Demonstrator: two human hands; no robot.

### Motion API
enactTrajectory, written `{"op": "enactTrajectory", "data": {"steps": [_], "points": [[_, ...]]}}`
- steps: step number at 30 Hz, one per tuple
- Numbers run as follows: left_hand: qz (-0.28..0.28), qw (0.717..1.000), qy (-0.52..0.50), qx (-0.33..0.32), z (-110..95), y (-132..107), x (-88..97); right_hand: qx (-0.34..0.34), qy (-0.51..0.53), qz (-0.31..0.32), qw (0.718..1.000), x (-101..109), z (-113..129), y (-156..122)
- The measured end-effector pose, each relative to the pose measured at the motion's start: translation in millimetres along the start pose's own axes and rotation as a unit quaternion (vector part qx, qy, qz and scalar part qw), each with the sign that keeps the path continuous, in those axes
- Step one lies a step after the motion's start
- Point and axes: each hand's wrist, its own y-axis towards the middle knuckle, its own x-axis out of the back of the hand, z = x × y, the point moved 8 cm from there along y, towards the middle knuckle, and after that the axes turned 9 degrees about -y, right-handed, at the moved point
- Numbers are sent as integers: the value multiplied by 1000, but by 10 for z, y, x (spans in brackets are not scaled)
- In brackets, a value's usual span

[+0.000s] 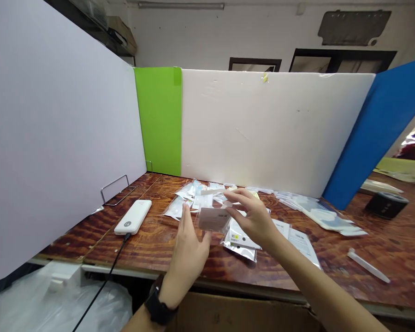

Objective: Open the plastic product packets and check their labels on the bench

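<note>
A small clear plastic bag with a grey printed card (212,219) in it is up between my hands, above the table. My right hand (251,214) pinches the bag's upper right side between thumb and fingers. A pale strip (212,191) shows by its fingertips; whether it belongs to the bag I cannot tell. My left hand (190,251), with a black watch on the wrist, is beside the bag's left edge, fingers stretched and thumb apart. Below my right hand lie white printed packets (244,235).
Several clear bags (176,207) are heaped behind my hands. A white power bank (134,216) with a black cable lies left. More plastic sleeves (318,214), a white plastic stick (368,266) and a black box (386,204) lie right. White, green and blue panels (276,129) enclose the table.
</note>
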Motion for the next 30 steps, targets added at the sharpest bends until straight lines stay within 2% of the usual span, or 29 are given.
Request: {"op": "enactTrajectory", "data": {"steps": [3, 5, 6, 8, 11, 15, 17, 20, 25, 28, 30], "points": [[65, 983, -170, -33, -117, -2, -80, 20, 91, -49, 994, 244, 188, -168], [129, 963, -222, -80, -246, -38, -140, 64, 86, -67, 992, 346, 334, -276], [142, 959, -217, -110, -304, -62, -141, 90, 67, -77, 991, 384, 401, -329], [120, 962, -176, -170, -385, -111, -92, 127, 26, -102, 986, 444, 489, -427], [40, 963, -124, -236, -440, -189, 22, 121, -19, -139, 983, 507, 499, -526], [-21, 934, -44, -354, -584, -346, 86, 68, -27, -172, 982, 564, 446, -594], [-44, 918, -3, -393, -642, -402, 100, 53, -15, -161, 985, 538, 440, -602], [-56, 907, 31, -416, -683, -432, 104, 42, 7, -109, 993, 424, 446, -589], [-42, 907, 48, -416, -681, -432, 89, 13, 39, -39, 998, 250, 397, -569], [-31, 916, 44, -398, -651, -415, 75, 6, 34, 1, 999, 173, 359, -571], [-23, 933, 26, -359, -607, -372, 69, 3, 28, -13, 1000, 191, 329, -585]]}}
